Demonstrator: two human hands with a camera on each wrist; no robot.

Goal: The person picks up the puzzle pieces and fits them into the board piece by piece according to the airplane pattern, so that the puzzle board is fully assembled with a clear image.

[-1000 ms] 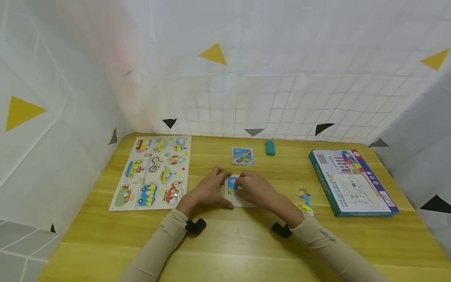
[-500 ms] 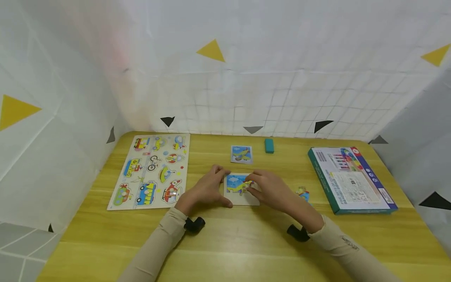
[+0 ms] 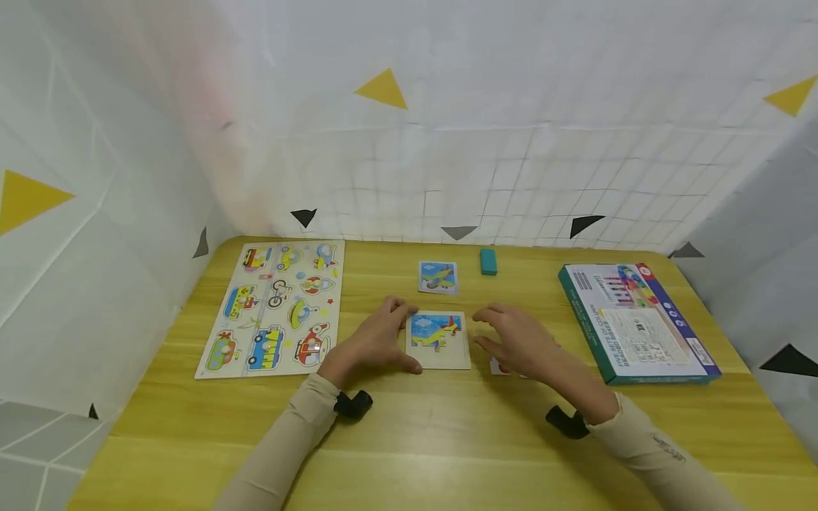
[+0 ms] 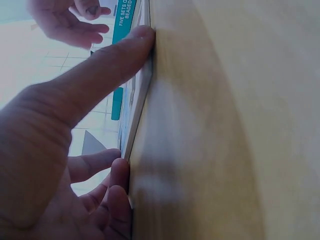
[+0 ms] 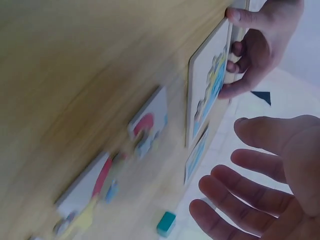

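Note:
A small jigsaw board (image 3: pixel 455 360) lies on the table, its upper part filled with pieces (image 3: pixel 434 332) of a yellow plane on blue sky, red at the right. My left hand (image 3: pixel 373 341) holds the board's left side, thumb at the near corner and fingers at the far one. Just right of the board, my right hand (image 3: pixel 524 341) hovers with fingers spread and nothing between them. Below it, in the right wrist view, lie a loose jigsaw piece (image 5: pixel 152 112) with a red patch and another group of pieces (image 5: pixel 85 187), partly blurred. In the head view the hand mostly hides them.
Behind the board lie a plane picture card (image 3: pixel 438 277) and a teal block (image 3: pixel 488 262). A large vehicle puzzle board (image 3: pixel 289 363) lies at the left, and a flat box (image 3: pixel 639 323) at the right. White fabric (image 3: pixel 460 163) hangs behind the table.
My right hand has let go of a jigsaw piece at the board's upper right and moved off to the right, over the loose pieces. The left hand has stayed at the board.

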